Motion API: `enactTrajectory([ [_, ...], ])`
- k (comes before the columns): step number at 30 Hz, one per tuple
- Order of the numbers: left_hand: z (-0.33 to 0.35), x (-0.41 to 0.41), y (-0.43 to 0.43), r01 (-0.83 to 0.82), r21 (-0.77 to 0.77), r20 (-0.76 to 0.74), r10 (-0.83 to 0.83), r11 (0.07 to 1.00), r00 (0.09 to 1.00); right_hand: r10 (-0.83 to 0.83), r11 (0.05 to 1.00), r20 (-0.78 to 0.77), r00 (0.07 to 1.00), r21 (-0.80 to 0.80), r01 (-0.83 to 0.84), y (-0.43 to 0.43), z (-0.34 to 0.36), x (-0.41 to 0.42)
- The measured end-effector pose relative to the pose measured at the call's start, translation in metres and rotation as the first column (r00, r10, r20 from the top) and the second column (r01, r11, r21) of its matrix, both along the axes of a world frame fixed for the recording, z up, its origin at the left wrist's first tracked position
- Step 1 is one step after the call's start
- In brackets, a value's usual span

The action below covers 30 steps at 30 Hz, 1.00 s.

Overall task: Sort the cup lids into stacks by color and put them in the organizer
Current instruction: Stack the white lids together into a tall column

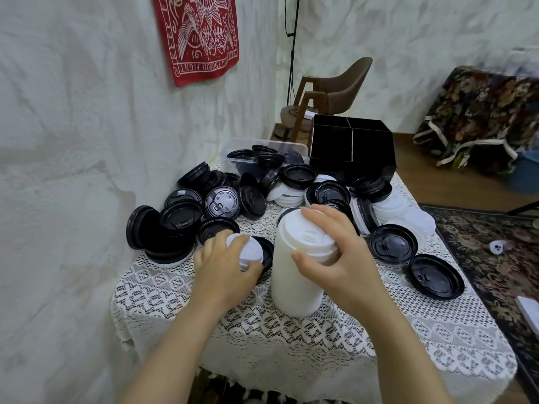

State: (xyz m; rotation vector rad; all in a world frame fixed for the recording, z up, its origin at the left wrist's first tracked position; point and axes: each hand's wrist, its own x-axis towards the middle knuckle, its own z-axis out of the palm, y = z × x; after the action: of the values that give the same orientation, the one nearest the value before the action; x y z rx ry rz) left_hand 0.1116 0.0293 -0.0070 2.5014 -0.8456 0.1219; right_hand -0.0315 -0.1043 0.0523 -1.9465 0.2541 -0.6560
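While the white stack (296, 281) is standing this tall on the lace cloth (291, 345): it is risking to lean and spill, I think, because its base is sitting on soft, uneven lace and any sideways push at the top is tipping it.
Right hand (335, 252): it is gripping the top of the white stack, fingers curling over the topmost lid, thumb pressing the near side.
Left hand (224, 266): it is holding one white lid (246, 249) by its rim, just left of the stack; a black lid (267, 252) is lying beneath and may be getting dragged along.
Black lids (186, 217): they are lying in a loose, glossy heap at the far left, some on edge, probably sliding easily.
Loose white lids (393, 208): they are lying at the far right, mixing with black ones.
Organizer (353, 147): it is standing at the far edge, black, no lid showing in its compartments; carrying the stack over the heap is looking like the risky part.
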Motion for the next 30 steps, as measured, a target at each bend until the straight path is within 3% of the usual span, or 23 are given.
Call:
enactTrajectory([
  [3,-0.007,-0.001,-0.002,0.01,0.045,0.042,-0.011,0.999,0.999,-0.003,1.0,-0.002,1.0,-0.004,0.003,0.0,0.0,0.0],
  [7,-0.011,0.0,-0.001,-0.007,-0.016,0.095,0.008,1.0,0.995,-0.003,1.0,0.001,1.0,0.006,0.003,0.0,0.0,0.0],
  [12,-0.004,0.0,0.004,0.019,-0.265,-0.082,-0.042,0.964,0.996,0.004,1.0,-0.002,1.0,0.015,-0.004,0.0,-0.001,0.0],
  [16,0.009,-0.002,0.012,-0.019,-0.361,-0.321,-0.106,0.932,0.941,0.004,1.0,-0.007,1.0,0.008,-0.003,-0.001,-0.001,0.0],
  [19,0.01,0.002,0.017,-0.022,-0.445,-0.356,-0.154,0.895,0.922,-0.002,1.0,-0.012,1.0,0.011,0.002,0.0,0.0,0.0],
  [22,0.019,0.006,0.022,-0.025,-0.582,-0.324,-0.203,0.813,0.924,0.004,1.0,-0.008,1.0,0.009,-0.004,0.0,0.0,-0.001],
  [26,0.05,0.002,0.023,-0.002,-0.783,-0.272,-0.339,0.622,0.901,0.006,1.0,-0.019,1.0,-0.011,-0.006,0.0,0.0,-0.001],
  [30,0.085,-0.011,0.012,0.134,-0.879,-0.178,-0.576,0.458,0.798,-0.009,1.0,-0.037,0.999,0.005,0.01,-0.001,-0.003,-0.002],
])
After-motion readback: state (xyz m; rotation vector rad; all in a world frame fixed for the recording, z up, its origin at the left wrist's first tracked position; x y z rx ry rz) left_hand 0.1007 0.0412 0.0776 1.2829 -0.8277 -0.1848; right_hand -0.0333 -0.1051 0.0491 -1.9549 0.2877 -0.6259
